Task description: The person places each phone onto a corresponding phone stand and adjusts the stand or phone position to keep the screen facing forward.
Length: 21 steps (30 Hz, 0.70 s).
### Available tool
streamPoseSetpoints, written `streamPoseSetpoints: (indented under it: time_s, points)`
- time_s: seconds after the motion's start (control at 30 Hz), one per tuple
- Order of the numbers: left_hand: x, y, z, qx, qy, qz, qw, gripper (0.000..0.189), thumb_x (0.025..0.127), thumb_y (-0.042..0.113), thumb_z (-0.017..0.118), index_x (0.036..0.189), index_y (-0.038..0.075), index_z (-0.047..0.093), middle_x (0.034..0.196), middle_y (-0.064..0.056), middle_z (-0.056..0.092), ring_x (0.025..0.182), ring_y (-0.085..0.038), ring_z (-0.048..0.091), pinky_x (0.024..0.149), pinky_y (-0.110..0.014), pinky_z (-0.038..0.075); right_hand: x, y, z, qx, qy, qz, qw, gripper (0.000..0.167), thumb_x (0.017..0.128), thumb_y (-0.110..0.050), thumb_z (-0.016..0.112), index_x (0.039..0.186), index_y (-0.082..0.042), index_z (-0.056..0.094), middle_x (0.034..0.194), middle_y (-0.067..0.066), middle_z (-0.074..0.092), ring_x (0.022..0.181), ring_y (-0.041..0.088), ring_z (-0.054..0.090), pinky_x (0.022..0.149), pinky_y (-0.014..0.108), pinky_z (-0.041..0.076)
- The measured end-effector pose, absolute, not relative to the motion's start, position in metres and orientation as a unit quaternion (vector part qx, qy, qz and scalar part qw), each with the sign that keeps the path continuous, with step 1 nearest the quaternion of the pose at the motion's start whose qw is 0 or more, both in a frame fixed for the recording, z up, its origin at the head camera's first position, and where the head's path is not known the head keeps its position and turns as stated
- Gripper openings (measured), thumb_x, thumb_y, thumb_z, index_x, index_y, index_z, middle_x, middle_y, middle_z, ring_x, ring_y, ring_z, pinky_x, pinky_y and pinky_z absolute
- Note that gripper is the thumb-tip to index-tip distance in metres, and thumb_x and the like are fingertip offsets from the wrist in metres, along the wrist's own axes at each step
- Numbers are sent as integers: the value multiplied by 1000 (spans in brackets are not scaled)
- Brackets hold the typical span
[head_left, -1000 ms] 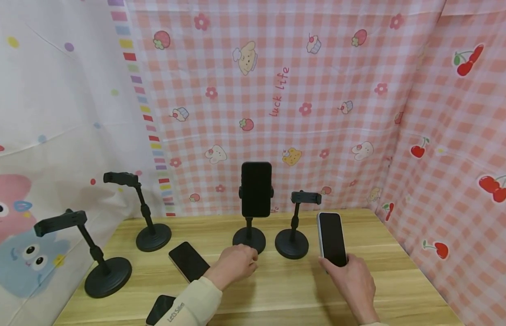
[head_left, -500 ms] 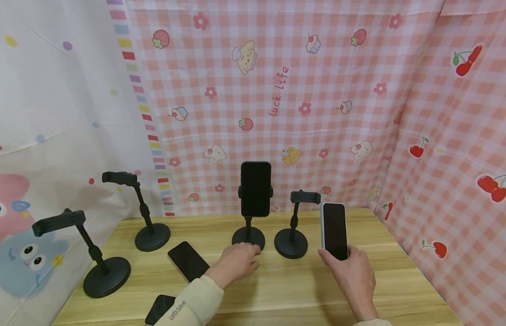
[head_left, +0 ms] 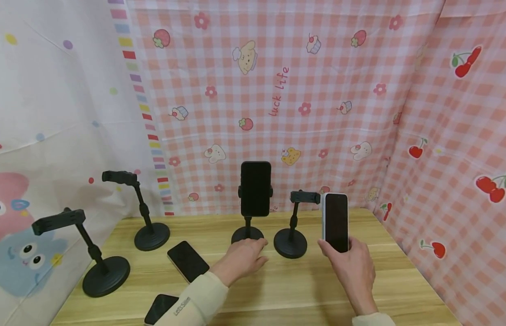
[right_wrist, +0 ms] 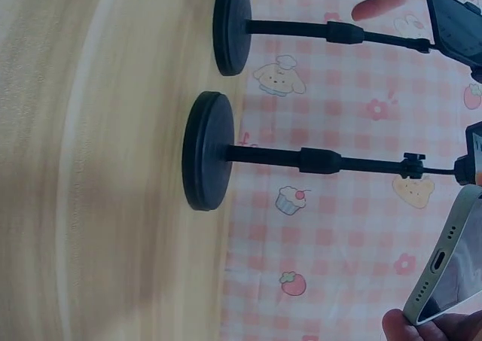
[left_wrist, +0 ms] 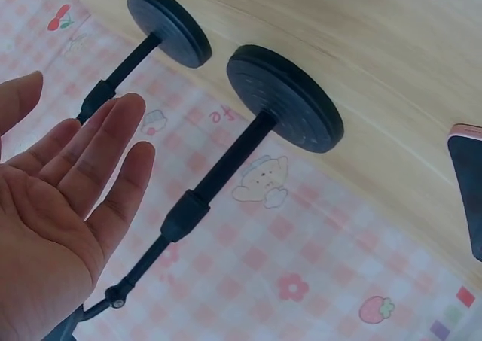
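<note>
A light-edged smartphone (head_left: 336,222) is held upright by its lower end in my right hand (head_left: 354,274), just right of an unloaded black phone stand (head_left: 303,197). In the right wrist view, the phone's (right_wrist: 449,262) bottom edge with its charging port shows beside that stand's clamp. My left hand (head_left: 241,258) hovers in front of another stand, whose clamp holds a black phone (head_left: 256,189) upright. In the left wrist view, the left hand (left_wrist: 64,205) has its fingers loosely extended and its palm bare.
Two more black phone stands (head_left: 106,276) (head_left: 152,236) rise at the left of the wooden table (head_left: 285,299). One dark phone (head_left: 188,261) lies flat near the left forearm; a second phone (head_left: 160,309) is partly under the sleeve. Patterned cloth (head_left: 338,136) hangs behind and at both sides.
My right hand has raised the smartphone forward, up beside the stand's clamp. My left hand has moved slightly right and forward, its fingers spreading out more.
</note>
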State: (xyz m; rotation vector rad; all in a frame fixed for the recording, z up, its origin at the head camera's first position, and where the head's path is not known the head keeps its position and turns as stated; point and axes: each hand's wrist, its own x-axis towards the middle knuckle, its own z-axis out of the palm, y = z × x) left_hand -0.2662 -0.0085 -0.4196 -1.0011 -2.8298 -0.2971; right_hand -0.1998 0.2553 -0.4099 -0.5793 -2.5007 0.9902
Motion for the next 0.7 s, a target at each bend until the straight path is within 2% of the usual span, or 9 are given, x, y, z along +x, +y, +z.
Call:
streamPoseSetpoints:
  time_s: [0.13, 0.3, 0.43, 0.7]
  points:
    - [-267, -3, -417, -337, -933, -107, 72, 43, 95, 34, 67, 129, 9, 62, 114, -6, 71, 101, -22, 67, 80, -39, 55, -200, 253, -406, -205, -890, 357, 196, 101, 70, -86, 60, 123, 0, 58, 107, 19, 55, 92, 33, 54, 68, 46, 42]
    - [-266, 3, -413, -345, -928, -110, 89, 44, 96, 35, 66, 131, 8, 60, 117, -7, 69, 104, -22, 67, 81, -38, 55, -201, 249, -401, -202, -887, 357, 210, 97, 70, -85, 61, 120, -2, 60, 105, 17, 56, 91, 32, 54, 68, 45, 41]
    - [-266, 7, -408, -343, -929, -111, 82, 48, 98, 38, 63, 136, 9, 58, 127, -7, 66, 112, -22, 64, 87, -38, 54, -203, 246, -397, -196, -887, 357, 218, 96, 70, -85, 61, 120, -3, 60, 104, 17, 56, 90, 32, 54, 68, 44, 41]
    - [-267, 15, -398, -344, -928, -126, 68, 52, 100, 40, 59, 142, 10, 53, 130, -7, 64, 109, -22, 65, 86, -38, 54, -206, 239, -393, -179, -885, 359, 236, 89, 71, -82, 63, 114, -5, 62, 101, 14, 55, 86, 31, 54, 66, 43, 40]
